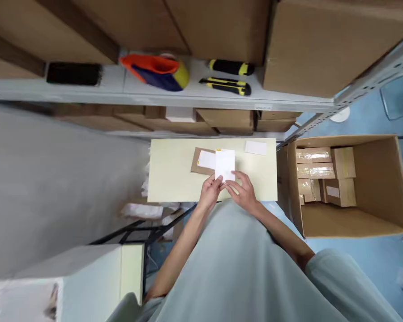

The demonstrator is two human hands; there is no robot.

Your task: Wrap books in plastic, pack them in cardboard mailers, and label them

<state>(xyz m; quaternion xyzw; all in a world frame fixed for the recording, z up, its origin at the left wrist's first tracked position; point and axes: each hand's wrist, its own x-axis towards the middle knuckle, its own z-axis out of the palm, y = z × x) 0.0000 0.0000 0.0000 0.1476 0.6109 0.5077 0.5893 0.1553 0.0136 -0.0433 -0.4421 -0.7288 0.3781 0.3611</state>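
My left hand (210,191) pinches the bottom edge of a white label (225,163) between thumb and fingers. The label has a small yellow mark at its top left corner and is held above the table. At its lower right edge, the fingertips of my right hand (242,192) grip the same label, thumb low and index finger on the side. Behind the label lies a flat brown cardboard box (195,166) with a white label on top, partly covered. A white rectangular card (255,147) lies at the table's far right.
The pale yellow table (168,188) stands below a shelf (147,96) bearing cartons, two black-and-yellow utility knives (225,85) and an orange-and-blue item (157,70). To the right is a large open carton (383,179) with several small taped boxes inside. A grey wall (70,179) rises left.
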